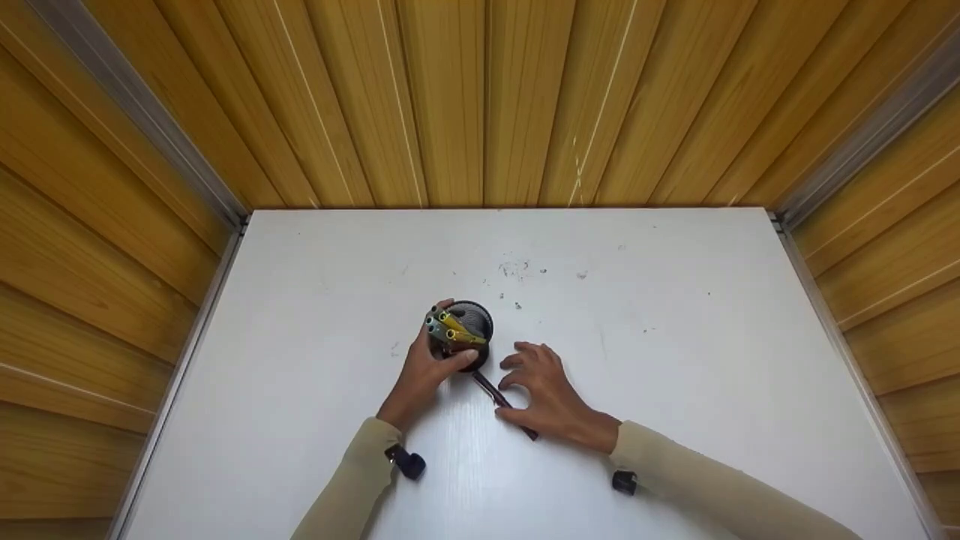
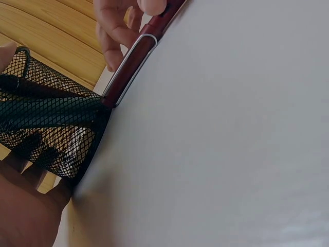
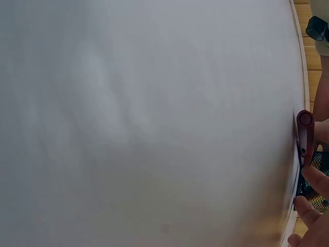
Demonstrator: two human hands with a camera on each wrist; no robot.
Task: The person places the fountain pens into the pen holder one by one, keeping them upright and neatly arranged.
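White table: a dark red pen lies flat, pinched under the right hand, its long axis running to the mesh cup gripped by the left hand.

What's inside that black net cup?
The black mesh cup holds a few pens, some with yellow barrels, their ends sticking out above the rim. The mesh and the left hand gripping the cup hide their lower ends and the bottom.

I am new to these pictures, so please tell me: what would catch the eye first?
A black mesh pen cup stands mid-table, gripped by the left hand, with yellow pens inside. Beside it, a dark red pen lies flat on the white table under the right hand.
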